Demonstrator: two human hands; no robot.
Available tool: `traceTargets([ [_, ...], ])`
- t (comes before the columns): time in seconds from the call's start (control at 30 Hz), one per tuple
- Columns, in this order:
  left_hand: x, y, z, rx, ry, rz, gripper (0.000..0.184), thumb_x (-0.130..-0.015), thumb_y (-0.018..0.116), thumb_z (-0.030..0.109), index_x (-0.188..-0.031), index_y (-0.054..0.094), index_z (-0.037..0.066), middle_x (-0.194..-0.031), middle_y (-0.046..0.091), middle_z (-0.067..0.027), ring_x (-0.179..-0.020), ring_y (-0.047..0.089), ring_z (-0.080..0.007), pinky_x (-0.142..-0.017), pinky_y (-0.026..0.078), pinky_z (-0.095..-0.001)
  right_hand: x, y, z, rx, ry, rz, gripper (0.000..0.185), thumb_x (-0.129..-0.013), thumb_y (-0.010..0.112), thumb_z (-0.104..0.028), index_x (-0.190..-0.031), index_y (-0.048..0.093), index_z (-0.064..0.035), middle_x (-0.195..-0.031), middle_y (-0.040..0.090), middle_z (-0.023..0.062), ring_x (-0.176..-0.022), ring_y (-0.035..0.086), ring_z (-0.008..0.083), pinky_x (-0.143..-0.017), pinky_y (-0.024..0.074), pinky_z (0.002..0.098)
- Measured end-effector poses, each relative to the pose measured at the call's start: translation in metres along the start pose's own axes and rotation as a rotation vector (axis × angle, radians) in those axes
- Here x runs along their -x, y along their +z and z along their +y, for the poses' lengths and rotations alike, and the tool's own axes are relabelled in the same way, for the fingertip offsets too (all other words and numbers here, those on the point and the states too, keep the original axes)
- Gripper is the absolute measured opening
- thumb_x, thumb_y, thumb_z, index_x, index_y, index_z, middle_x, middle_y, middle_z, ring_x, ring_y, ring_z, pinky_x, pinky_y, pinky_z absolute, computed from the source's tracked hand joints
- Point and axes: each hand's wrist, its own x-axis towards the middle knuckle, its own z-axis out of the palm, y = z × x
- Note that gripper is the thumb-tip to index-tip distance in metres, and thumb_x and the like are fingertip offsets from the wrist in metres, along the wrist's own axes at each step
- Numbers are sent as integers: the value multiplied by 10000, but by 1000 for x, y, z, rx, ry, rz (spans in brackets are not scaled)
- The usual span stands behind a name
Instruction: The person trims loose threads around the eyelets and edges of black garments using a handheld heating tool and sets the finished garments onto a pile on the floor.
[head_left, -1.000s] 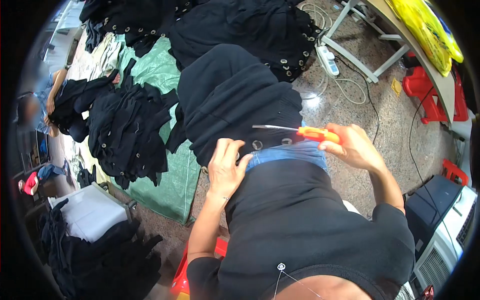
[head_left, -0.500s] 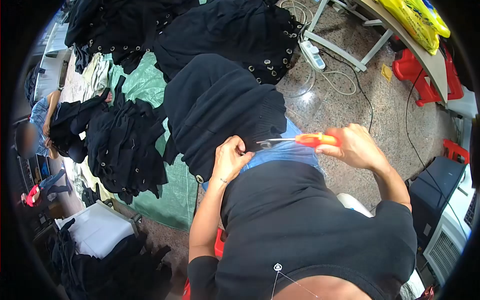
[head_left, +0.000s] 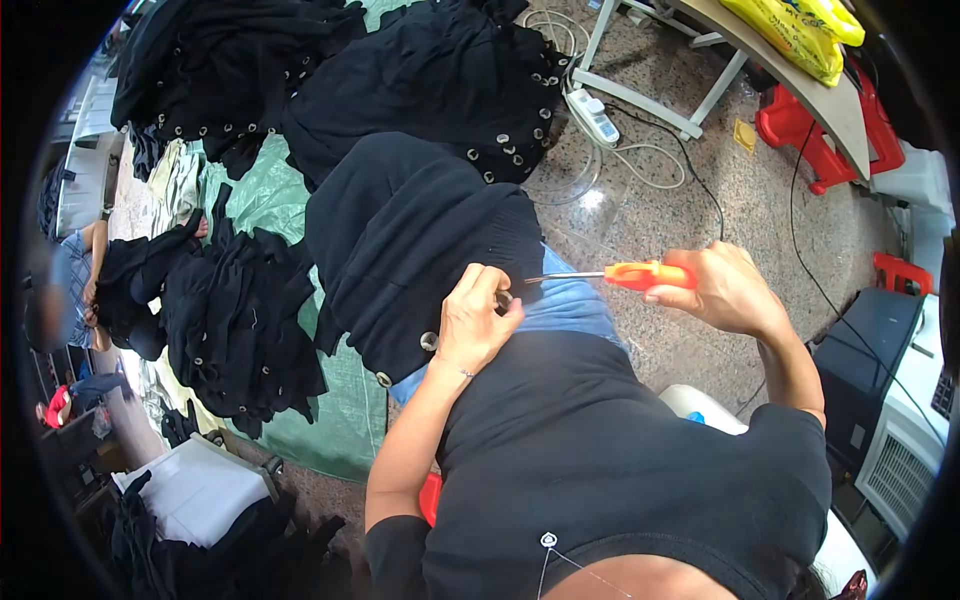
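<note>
A black knitted garment [head_left: 400, 230] with a ribbed edge and round metal-ringed buttons lies across the person's lap, over blue jeans [head_left: 575, 305]. My left hand [head_left: 475, 320] is closed in a pinch on the garment's edge, where a round button [head_left: 505, 299] shows between the fingers. My right hand [head_left: 735, 290] grips the orange handle of a screwdriver [head_left: 640, 275]. Its thin metal shaft points left, and the tip is close to the left fingertips; whether it touches the garment I cannot tell.
Piles of black garments [head_left: 425, 85] lie on a green sheet [head_left: 340, 410] ahead and to the left. Another person [head_left: 75, 275] sits at the far left. A power strip [head_left: 592, 115] with cables, a table [head_left: 845, 115] and a red stool [head_left: 800, 130] stand at the right.
My left hand has turned and shifted right, with the round button now showing at its fingers. The screwdriver has moved slightly right. The whole view has shifted a little.
</note>
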Motion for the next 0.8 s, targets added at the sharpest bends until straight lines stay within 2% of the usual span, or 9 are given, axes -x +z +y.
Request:
traceTargets([
  [0.17, 4, 1, -2, 71, -79, -2, 247, -700, 766, 21, -893, 614, 0, -863, 594, -85, -702, 643, -170, -656, 562, -284, -4, 0, -5, 112, 33, -110, 600, -855, 578, -654, -894, 678, -64, -597, 610, 165, -622, 653, 359, -589, 490, 453],
  [0.23, 6, -3, -2, 182, -92, 9, 283, -695, 785, 33, -922, 621, -1, -877, 607, -89, -737, 653, -181, -684, 568, -286, -6, -4, -7, -147, 26, 4, 543, -863, 626, -580, -952, 686, -48, -652, 620, 206, -676, 656, 362, -626, 500, 433],
  [0.27, 11, -15, 1, 245, -155, -51, 395, -682, 812, 62, -1026, 620, 30, -1049, 610, -133, -867, 653, -265, -754, 559, -335, -7, 6, 1, -338, 13, 141, 413, -891, 675, -427, -978, 681, -23, -702, 659, 149, -676, 665, 274, -654, 497, 363],
  [0.37, 26, -56, -4, -208, -81, 350, 806, -595, 883, 187, -1321, 539, 119, -1446, 400, -178, -1229, 465, -378, -1020, 411, -460, -25, 33, 23, -737, -19, 419, 358, -980, 584, -330, -1030, 676, 13, -866, 652, 0, -822, 562, 104, -747, 469, 296],
  [0.5, 58, -104, -82, -358, -528, 604, 1130, -591, 915, 262, -1512, 268, 161, -1530, 257, -241, -1344, 329, -428, -1104, 327, -482, -48, 39, 25, -652, 17, 407, 364, -1004, 550, -351, -869, 632, -23, -750, 572, -25, -695, 480, 75, -635, 399, 247],
  [0.57, 78, -90, -165, 629, -500, 302, 1069, -636, 890, 186, -1497, 262, 101, -1442, 405, -193, -1352, 370, -330, -1106, 329, -428, -65, 43, 14, -672, -42, 364, 376, -1003, 548, -362, -859, 629, -24, -735, 550, -30, -678, 468, 70, -630, 401, 252],
  [0.6, 82, -85, -164, 722, -526, 308, 976, -661, 864, 152, -1460, 308, 75, -1420, 431, -172, -1338, 387, -279, -1091, 345, -399, -73, 43, 10, -643, -34, 334, 359, -1004, 550, -353, -891, 630, -22, -745, 547, -32, -679, 464, 68, -627, 400, 250],
  [0.7, 83, -91, -152, 857, -540, 384, 457, -715, 791, 80, -1133, 617, 16, -1106, 656, -51, -1062, 584, -157, -941, 467, -332, -96, 47, -4, -645, -41, 279, 316, -1002, 561, -315, -1051, 617, -8, -799, 559, -28, -696, 473, 64, -646, 407, 238],
  [0.8, 80, -148, -152, 344, -489, 343, 246, -742, 748, -24, -972, 678, 26, -971, 673, -9, -925, 593, -87, -870, 490, -286, -125, 46, -5, -685, -102, 265, 332, -1004, 553, -303, -1129, 595, 2, -847, 574, -12, -726, 508, 70, -670, 425, 231],
])
